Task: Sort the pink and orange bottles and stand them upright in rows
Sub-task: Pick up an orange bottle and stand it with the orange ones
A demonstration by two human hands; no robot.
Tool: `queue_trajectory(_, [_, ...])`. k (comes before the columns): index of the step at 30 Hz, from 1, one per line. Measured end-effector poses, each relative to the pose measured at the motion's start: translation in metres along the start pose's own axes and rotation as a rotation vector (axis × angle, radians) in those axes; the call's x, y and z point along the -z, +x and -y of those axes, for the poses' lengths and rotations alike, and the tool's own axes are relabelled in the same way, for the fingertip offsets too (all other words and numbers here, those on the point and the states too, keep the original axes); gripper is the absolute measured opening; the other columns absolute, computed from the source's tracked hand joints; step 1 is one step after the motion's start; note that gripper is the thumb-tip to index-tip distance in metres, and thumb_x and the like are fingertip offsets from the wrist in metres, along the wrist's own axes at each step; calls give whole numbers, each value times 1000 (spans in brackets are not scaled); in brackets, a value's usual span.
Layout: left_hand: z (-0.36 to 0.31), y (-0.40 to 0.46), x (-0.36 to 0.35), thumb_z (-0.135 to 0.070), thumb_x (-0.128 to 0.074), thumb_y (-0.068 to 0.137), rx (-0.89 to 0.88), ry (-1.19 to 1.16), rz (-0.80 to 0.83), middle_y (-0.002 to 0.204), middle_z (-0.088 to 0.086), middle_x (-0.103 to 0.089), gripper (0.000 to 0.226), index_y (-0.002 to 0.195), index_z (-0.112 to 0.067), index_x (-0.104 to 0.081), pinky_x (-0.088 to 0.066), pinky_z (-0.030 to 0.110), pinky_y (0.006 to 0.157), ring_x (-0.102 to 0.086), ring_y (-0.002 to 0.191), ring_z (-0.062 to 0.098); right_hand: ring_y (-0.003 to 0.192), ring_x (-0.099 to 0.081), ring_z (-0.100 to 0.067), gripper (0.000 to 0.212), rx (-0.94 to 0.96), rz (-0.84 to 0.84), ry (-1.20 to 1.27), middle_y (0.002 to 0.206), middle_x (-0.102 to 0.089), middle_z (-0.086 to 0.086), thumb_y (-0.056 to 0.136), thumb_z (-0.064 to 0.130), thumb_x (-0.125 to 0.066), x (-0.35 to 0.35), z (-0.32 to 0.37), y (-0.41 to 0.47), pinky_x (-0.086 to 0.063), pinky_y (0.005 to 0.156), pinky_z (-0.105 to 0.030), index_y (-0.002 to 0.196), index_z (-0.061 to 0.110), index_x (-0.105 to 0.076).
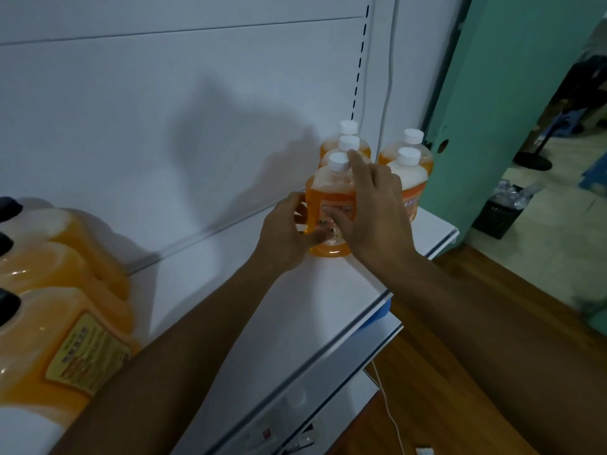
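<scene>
- Gripping the front orange bottle (331, 205) from both sides: left hand (289, 234) curled round its handle side, right hand (371, 208) spread loosely against its label, fingers nearly straight.
- Standing upright on the white shelf (295, 307), white cap up, between the hands.
- Lined up just beyond the hands: four more orange bottles (410, 172), upright.
- Lying left of the left hand: large orange jugs (65, 290).

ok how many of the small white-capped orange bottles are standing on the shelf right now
5. Three queue in the left row: the front white-capped orange plastic bottle between both hands, a middle one, a back one. Two form the right row: front, back. Others may be hidden.
</scene>
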State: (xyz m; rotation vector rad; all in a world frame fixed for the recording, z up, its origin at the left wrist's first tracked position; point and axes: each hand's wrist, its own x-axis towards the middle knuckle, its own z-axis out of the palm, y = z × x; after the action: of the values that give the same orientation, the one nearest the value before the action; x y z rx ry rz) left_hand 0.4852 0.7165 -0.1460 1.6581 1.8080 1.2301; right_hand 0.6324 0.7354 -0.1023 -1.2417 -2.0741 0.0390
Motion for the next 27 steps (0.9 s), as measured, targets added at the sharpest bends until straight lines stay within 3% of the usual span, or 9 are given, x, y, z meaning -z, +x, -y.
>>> queue_trajectory(7, [-2,2,-1,-33,-77,80,32,31,-6,109,-8,-58,53,124,-18,-51,-46,21,77,-57,95,10,128,-37,-31,80,56,25,-80,144,-35,-15,90,29,-65,-4,-1,2,-43,101,-46,152,15,-16])
queue_trajectory(10, [-3,3,-2,-32,-76,81,43,56,-5,114,-3,-60,53,125,-18,-51,-46,25,80,-57,98,11,131,-36,-36,78,99,54,-120,146,-34,-20,89,24,-67,-6,-3,-4,-39,107,-50,150,5,-22])
queue_trajectory(14, [-4,3,-4,-33,-75,80,60,69,-9,116,-2,-60,54,126,-18,-51,-45,25,80,-57,99,12,123,-46,-44,79,121,10,-119,137,-44,-27,80,22,-76,-11,-8,-7,-44,100,-57,143,-3,-34])
queue_trajectory(20, [-7,-4,-6,-31,-74,82,25,80,-21,119,-4,-59,50,126,-18,-55,-41,22,81,-54,100,9,122,-47,-44,80,142,-15,-131,136,-45,-28,80,26,-77,-12,-12,-13,-44,99,-51,141,-6,-36])
queue_trajectory(24, [-8,-7,-5,-30,-69,86,21,100,-19,115,-12,-53,45,128,-19,-55,-36,9,75,-52,100,5,124,-47,-44,80,162,-39,-135,138,-45,-29,82,30,-75,-10,-13,-16,-41,102,-51,141,-8,-36])
queue_trajectory(25, [-8,-8,-5,-32,-69,86,24,107,-9,117,-10,-56,45,128,-21,-56,-39,10,77,-54,101,6,125,-46,-44,80,167,-43,-135,139,-44,-28,82,31,-74,-10,-13,-16,-40,103,-50,141,-7,-35])
queue_trajectory(27, [-2,-9,-5,-41,-70,85,55,127,6,123,-5,-60,50,129,-23,-55,-50,26,86,-57,105,10,127,-45,-43,81,184,-63,-141,140,-44,-27,82,34,-73,-9,-13,-17,-39,104,-50,142,-5,-35])
